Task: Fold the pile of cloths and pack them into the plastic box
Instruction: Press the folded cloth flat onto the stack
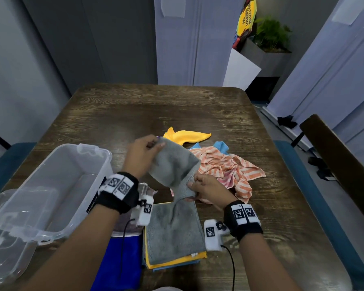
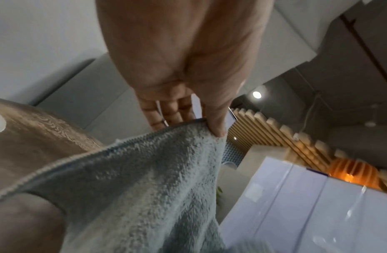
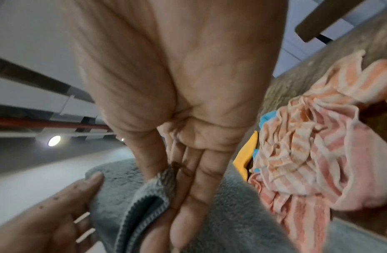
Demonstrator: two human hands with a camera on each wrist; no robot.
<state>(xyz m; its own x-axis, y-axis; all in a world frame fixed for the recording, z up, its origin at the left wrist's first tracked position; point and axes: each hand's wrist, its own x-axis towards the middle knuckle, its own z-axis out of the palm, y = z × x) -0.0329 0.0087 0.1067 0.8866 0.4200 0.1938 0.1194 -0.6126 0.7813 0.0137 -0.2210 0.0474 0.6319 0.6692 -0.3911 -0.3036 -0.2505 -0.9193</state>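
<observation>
A grey cloth hangs in the air above the table, held by both hands. My left hand pinches its far top edge between thumb and fingers. Nearer to me, my right hand pinches the cloth's lower edge. The cloth's bottom end trails onto a stack of folded cloths, grey on top with yellow and blue beneath. The clear plastic box stands open at the left. Unfolded orange-striped, yellow and blue cloths lie in a pile beyond my hands.
The box lid lies at the near left beside the box. A folded dark blue cloth sits left of the stack. A dark wooden chair back stands at the right of the wooden table.
</observation>
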